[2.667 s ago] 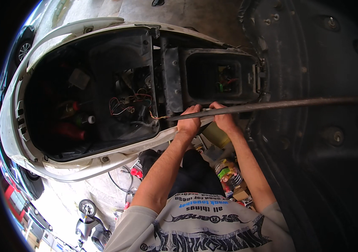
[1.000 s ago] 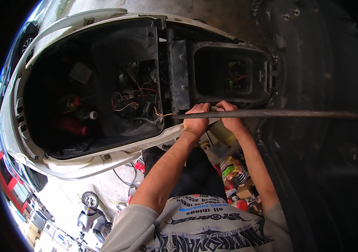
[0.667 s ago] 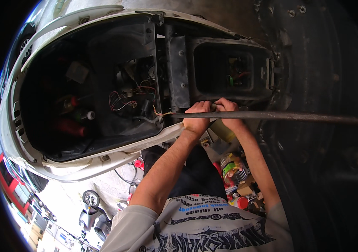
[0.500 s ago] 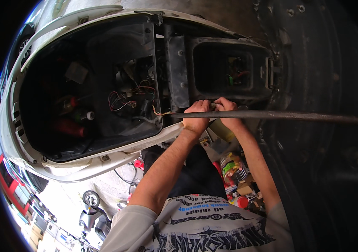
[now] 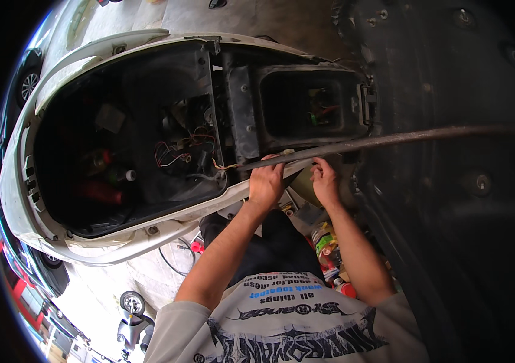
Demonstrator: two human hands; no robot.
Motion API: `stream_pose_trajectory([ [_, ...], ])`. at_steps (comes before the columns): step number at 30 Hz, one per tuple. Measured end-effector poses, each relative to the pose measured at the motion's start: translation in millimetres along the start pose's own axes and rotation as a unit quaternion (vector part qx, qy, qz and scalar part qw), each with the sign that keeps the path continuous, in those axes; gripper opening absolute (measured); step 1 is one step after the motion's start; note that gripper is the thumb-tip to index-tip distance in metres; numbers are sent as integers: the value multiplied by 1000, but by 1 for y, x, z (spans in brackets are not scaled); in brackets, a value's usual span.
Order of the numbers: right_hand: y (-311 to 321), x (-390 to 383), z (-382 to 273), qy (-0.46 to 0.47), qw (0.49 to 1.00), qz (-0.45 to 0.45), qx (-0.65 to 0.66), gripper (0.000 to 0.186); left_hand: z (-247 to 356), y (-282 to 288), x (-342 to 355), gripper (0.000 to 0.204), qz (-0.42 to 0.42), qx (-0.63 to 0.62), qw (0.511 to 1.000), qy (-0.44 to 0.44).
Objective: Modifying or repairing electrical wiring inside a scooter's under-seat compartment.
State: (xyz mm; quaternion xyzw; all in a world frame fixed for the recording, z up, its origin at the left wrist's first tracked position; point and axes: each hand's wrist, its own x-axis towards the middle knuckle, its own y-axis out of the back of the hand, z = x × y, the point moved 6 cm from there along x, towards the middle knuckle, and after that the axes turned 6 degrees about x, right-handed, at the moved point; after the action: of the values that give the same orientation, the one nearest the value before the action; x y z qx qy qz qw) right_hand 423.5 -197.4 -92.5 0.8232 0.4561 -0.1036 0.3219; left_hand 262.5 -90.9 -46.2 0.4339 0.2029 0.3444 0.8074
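A long dark sleeved cable [image 5: 354, 145] runs along the near side of a scooter body whose seat area is uncovered. Thin yellowish wires [image 5: 226, 166] stick out of its left end. My left hand [image 5: 266, 183] is closed at the cable by the near body edge, fingertips showing just beyond it. A small pale connector [image 5: 288, 152] lies past the cable, beside those fingers. To the right, my right hand [image 5: 325, 180] is off the cable, fingers loosely bent and apart, index finger raised near the body edge. Nothing shows in it.
The large black storage bucket [image 5: 142, 72] holds bottles [image 5: 125, 175] and loose wiring [image 5: 172, 154]. A smaller well [image 5: 299, 103] opens to its right. A big dark panel [image 5: 439, 212] fills the right side. Bottles and boxes [image 5: 330, 254] crowd the floor by my legs.
My hands were together on something small at the cable; they have parted, the right one letting go. The cable's right part has shifted farther away, and the pale connector now shows.
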Motion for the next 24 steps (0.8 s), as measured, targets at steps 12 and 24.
stream_pose_trajectory([
  [12, -31, 6, -47, 105, 978, -63, -169, 34, -4, -2, -7, 39, -60, 93, 994, -6],
  [24, -27, 5, -41, 94, 980, -70, -159, 39, -4, 2, -3, 48, -88, 52, 995, -7],
])
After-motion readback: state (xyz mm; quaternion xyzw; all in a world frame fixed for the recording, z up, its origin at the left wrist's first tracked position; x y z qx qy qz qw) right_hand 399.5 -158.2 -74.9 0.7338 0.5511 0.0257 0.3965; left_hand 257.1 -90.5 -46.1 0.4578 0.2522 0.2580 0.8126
